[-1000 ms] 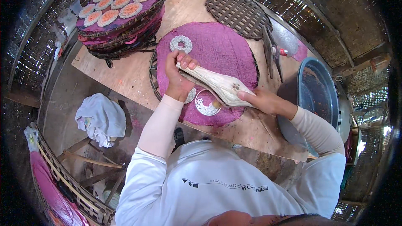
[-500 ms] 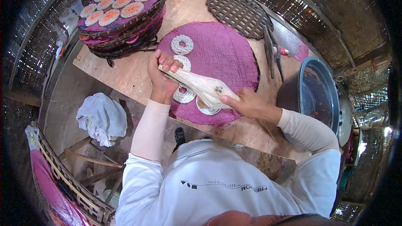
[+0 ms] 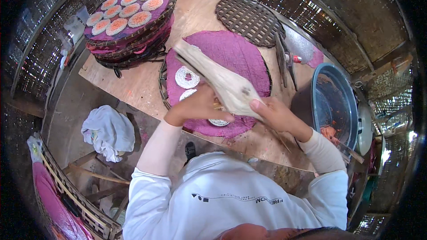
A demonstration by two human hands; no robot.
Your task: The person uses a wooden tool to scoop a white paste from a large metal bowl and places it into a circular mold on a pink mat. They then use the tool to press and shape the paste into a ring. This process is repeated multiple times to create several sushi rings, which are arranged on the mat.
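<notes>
My right hand [image 3: 278, 113] grips the wide lower end of a cream cloth bag [image 3: 227, 82], perhaps a piping bag. Its narrow end slants up and left, free of my other hand. Under the bag, my left hand [image 3: 200, 104] has its fingers stretched out over a white ring [image 3: 218, 122] near the front of a round purple cloth [image 3: 242, 58]. Hand and bag hide most of that ring. White lacy rings [image 3: 181, 80] lie along the cloth's left side, one partly covered by my left hand.
A stack of round trays [image 3: 129, 53] at far left bears white discs with orange centres [image 3: 129, 10]. A woven tray [image 3: 249, 20] lies at the back, beside dark tongs-like blades [image 3: 284, 62]. At right stands a deep blue-grey tub [image 3: 316, 102]. White cloth [image 3: 108, 129] sits below, left.
My left hand has let go of the bag's narrow end and moved down toward the front ring. The bag's free end has swung upward. My right hand still holds the bag.
</notes>
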